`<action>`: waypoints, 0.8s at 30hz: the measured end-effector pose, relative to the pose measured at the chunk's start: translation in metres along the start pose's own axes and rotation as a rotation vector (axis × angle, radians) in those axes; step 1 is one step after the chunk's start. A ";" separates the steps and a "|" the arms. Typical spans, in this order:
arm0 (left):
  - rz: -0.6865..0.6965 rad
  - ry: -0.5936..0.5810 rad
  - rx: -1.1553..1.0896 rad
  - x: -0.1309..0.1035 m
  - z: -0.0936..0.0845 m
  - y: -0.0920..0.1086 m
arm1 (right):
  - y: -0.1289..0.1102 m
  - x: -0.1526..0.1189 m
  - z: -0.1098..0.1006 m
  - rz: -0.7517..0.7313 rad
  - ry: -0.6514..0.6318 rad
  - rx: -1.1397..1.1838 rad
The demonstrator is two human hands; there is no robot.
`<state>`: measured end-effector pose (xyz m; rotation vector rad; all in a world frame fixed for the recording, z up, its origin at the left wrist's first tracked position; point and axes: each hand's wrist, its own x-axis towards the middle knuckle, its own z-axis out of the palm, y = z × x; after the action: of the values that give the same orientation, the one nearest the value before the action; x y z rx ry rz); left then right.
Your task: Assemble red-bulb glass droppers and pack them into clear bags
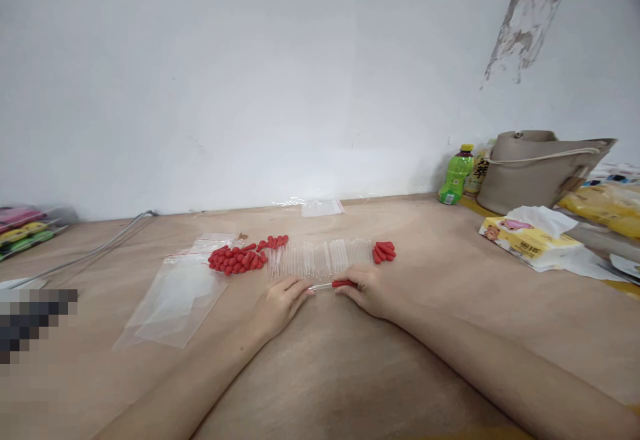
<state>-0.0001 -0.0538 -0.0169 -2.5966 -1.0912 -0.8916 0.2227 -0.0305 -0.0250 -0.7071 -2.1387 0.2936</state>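
both forearms come in low from the near edge of the view and slant inward over the table [320,373], their hands nearly meeting at the middle. the left hand [285,301] is palm down, its thumb and fingertips closed in a narrow pinch on one end of a thin clear rod [321,287]. the right hand [369,290] is curled, thumb below and fingers above, pinching a red grip [344,283] at the rod's other end. rod and grip make one nearly level line between the two hands.

the table has a tan, faintly mottled surface. just beyond the hands lies a row of slim clear rods [325,257], glossy and set side by side, pointing away. past the left hand, to its left, is a heap of red grips [235,260], smooth, rounded and matte, partly on flat, see-through plastic bags [173,300]. a smaller cluster of red grips [384,252] sits just beyond the right hand, at the right end of the row.

farther right are a yellow tissue pack [530,237] with a crumpled white sheet on top, a green bottle [456,177] and a soft taupe handbag [530,167]. behind everything stands a pale wall [280,80], scuffed at upper right.
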 end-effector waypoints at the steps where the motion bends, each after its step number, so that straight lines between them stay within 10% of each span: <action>1: -0.009 -0.008 -0.018 0.000 0.000 0.000 | 0.000 0.000 0.000 0.005 -0.011 0.004; 24: -0.052 -0.040 -0.185 0.002 0.001 0.006 | -0.016 0.007 0.000 -0.034 -0.129 -0.031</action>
<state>0.0057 -0.0570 -0.0162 -2.7572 -1.1418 -0.9999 0.2128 -0.0398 -0.0137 -0.6849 -2.2800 0.2959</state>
